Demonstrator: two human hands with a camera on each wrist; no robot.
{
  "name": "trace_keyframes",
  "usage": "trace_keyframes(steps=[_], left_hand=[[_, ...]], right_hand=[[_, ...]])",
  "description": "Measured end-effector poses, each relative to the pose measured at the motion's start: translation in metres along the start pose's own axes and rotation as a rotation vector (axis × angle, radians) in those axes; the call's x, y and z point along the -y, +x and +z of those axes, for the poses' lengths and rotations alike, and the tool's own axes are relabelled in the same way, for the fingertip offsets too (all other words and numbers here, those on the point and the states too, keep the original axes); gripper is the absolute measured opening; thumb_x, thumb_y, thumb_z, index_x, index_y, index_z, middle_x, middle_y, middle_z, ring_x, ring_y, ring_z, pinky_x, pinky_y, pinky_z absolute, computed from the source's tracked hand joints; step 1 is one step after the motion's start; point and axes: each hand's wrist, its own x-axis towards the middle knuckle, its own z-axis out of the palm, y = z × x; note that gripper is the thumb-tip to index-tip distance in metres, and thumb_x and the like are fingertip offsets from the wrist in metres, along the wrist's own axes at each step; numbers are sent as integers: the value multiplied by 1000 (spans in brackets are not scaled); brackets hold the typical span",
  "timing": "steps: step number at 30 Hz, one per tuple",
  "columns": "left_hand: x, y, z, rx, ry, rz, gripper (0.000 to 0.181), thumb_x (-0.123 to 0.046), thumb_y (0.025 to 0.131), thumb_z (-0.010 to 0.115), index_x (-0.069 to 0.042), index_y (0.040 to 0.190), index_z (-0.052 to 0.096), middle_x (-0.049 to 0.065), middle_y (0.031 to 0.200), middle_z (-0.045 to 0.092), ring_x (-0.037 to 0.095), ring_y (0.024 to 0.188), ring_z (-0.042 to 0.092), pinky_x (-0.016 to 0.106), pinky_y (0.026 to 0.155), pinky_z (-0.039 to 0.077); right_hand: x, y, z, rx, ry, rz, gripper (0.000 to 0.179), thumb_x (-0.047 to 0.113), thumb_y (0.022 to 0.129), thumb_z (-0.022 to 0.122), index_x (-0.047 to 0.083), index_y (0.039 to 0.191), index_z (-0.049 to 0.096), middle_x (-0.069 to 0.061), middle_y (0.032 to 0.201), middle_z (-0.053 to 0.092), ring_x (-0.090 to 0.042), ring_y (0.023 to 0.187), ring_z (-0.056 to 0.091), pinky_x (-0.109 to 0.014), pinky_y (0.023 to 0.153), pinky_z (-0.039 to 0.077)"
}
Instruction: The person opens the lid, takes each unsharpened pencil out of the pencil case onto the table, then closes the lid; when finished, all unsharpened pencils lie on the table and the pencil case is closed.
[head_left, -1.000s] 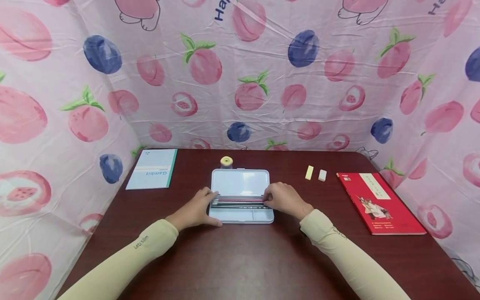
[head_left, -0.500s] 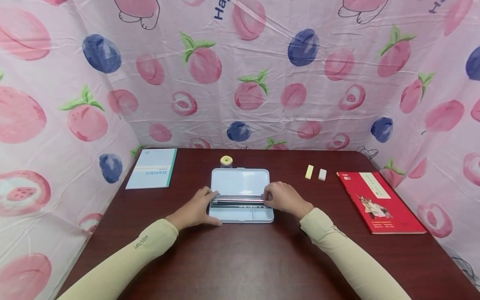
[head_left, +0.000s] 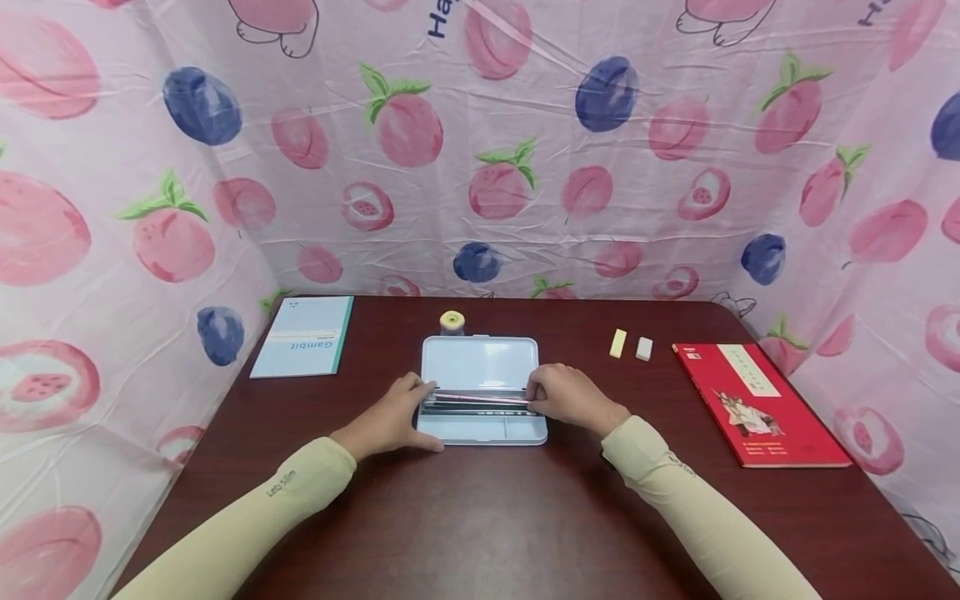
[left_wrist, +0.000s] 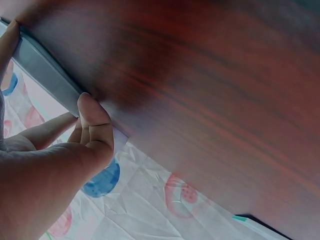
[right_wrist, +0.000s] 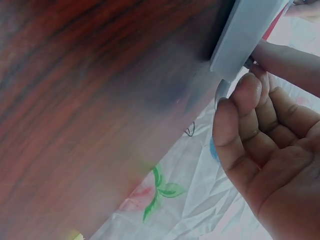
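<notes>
A light blue pencil case (head_left: 461,431) lies with its lid (head_left: 480,362) raised on the dark red table, several pencils in its long middle slot. The left hand (head_left: 390,419) holds the case's left end, thumb at the front corner and fingers at the hinge side. Seen from the left wrist, the fingertips sit on the edge of the case (left_wrist: 45,62). Bent over the right end, the right hand (head_left: 567,398) pinches a thin pink pencil (head_left: 480,399), which slants across the slot with its left end higher. The pinching fingertips are partly hidden in the right wrist view.
Behind the lid stands a small round yellow-topped object (head_left: 452,321). A yellow strip (head_left: 618,343) and a white eraser (head_left: 644,348) lie at the back right. A red book (head_left: 757,408) is at the right, a pale blue notebook (head_left: 303,337) at the back left.
The pink pencil in the right hand has gone from lying level in the slot to slanting, its left end raised. The left hand and the case have stayed put.
</notes>
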Motion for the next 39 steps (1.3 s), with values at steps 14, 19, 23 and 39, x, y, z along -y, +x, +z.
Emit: trace_keyframes(steps=[14,19,23,39], left_hand=[[1,0,1,-6,-4,12,106,-48,76,97,-8,161,47,10,136,52,24,124,48,42,107,53],[-1,-1,1,-4,-5,4,106,-48,76,96,-8,161,47,10,137,52,24,125,48,43,108,53],[-2,-2,1,-6,-7,1,106,-49,76,96,-8,161,47,11,138,52,24,126,48,42,109,53],[-1,0,3,-8,-1,-16,107,-50,75,96,-12,162,47,10,139,52,23,126,48,43,109,54]], right_hand=[[-14,-14,-8,-56,-78,-80,9,11,92,84,12,93,75,2,85,66,-8,72,55,-26,67,51],[-28,-23,-11,-70,-72,-91,11,11,91,84,15,92,74,4,85,65,-7,73,54,-26,68,51],[-43,-32,-13,-83,-70,-88,15,11,90,86,17,91,73,6,83,63,-7,73,53,-26,68,51],[-120,-73,-40,-109,-2,-47,17,10,88,87,17,94,73,7,87,67,-6,79,57,-26,72,55]])
